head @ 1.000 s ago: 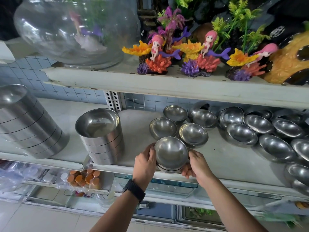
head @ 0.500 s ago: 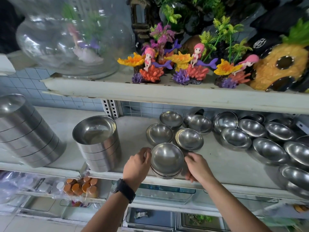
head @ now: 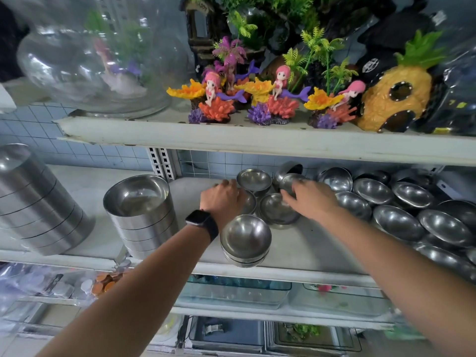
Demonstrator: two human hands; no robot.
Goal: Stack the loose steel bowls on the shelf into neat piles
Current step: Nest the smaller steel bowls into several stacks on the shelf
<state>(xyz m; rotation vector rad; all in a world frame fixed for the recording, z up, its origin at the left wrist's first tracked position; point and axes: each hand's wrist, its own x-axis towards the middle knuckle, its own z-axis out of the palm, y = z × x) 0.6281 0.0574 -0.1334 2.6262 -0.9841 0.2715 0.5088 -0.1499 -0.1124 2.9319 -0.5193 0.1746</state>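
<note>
Steel all over this one. A small nested pile of round shiny steel bowls (head: 246, 237) sits right at the front lip of the white middle shelf (head: 309, 248), and no hand is on it. Both hands are further back among the loose ones.

The left hand (head: 223, 199), the one with the black wristwatch (head: 203, 224), is over a half-hidden round steel bowl (head: 250, 203) just behind the pile. Its fingers bend down past the near rim, but I only see the back of the hand, so I can't tell if it's got hold of anything. The right hand (head: 311, 199) is stretched out with its fingers (head: 287, 195) spread and pretty straight. The tips are at a small tilted steel bowl near the back wall (head: 292, 180) and the palm is above a wider steel bowl in the middle (head: 277, 211). It's not gripping anything as far as I can see, bit blurry tho. A big jumbled heap of loose steel bowls (head: 396, 221) fills the right end of the shelf.

My take on doing this step well:
- One bowl per hand, pinched by the rim with thumb inside
- Lift it clear instead of dragging, since the neighbours touch and will slide
- Set it dead centre in the pile so it nests flat
- That pile is awfully near the edge, so I'd go down gently or nudge it back first
- Check the size matches, or it'll sit crooked
</note>
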